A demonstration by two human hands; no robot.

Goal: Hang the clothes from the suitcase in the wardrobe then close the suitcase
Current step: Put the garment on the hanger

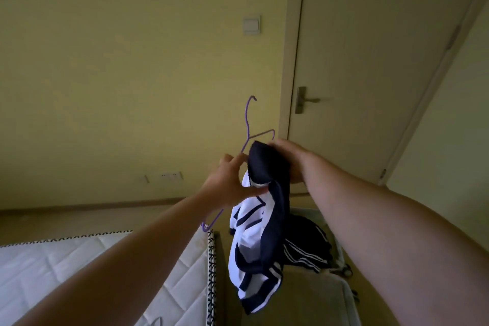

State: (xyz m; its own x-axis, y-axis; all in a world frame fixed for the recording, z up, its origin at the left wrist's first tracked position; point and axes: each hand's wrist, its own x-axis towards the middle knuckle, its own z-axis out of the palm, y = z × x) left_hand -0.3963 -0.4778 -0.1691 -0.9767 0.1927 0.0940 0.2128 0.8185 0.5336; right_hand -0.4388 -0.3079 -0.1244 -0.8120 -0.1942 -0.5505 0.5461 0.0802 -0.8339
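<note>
A navy and white top (259, 222) hangs at chest height above the open suitcase (341, 254), half draped over a purple wire hanger (248, 124), probably being threaded onto it for the wardrobe. The left hand (230, 182) holds the hanger's lower arm, thumb pinching white cloth against it. The right hand (285, 156) reaches over, fingers (275, 144) curled on the navy collar end, seemingly pulling it across the hanger's shoulder. Both forearms are outstretched. Dark striped clothes (307, 243) remain in the suitcase, beside a bed (79, 267).
</note>
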